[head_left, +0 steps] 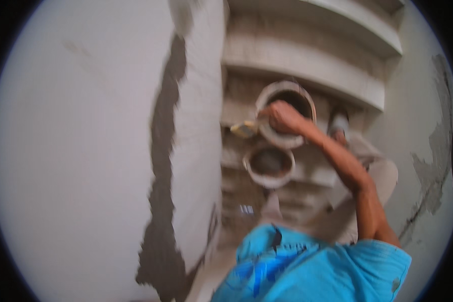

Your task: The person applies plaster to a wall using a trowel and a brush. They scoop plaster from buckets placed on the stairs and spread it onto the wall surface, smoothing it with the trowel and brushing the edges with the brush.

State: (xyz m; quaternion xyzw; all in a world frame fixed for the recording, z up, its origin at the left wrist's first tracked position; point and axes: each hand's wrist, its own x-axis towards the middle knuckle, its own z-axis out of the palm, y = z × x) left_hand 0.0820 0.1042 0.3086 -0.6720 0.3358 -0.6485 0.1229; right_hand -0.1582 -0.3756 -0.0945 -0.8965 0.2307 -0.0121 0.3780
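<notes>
My right hand (286,117) is over the left part of a round, pale bucket (286,85), with its fingers curled closed. What they hold, if anything, is blurred and hidden. The bucket is dark inside, and its contents do not show clearly. Just left of its rim lies a small yellowish thing with a grey middle (244,129), too blurred to name. A smaller pale bucket (265,180) stands nearer to me, with grey material inside. My left hand is out of view.
Concrete steps (307,55) rise ahead. On the white wall (85,151) at left runs a long, ragged strip of dark grey mortar (162,136). The right wall has a grey patch (433,171) and a crack. My shod foot (339,121) is right of the larger bucket.
</notes>
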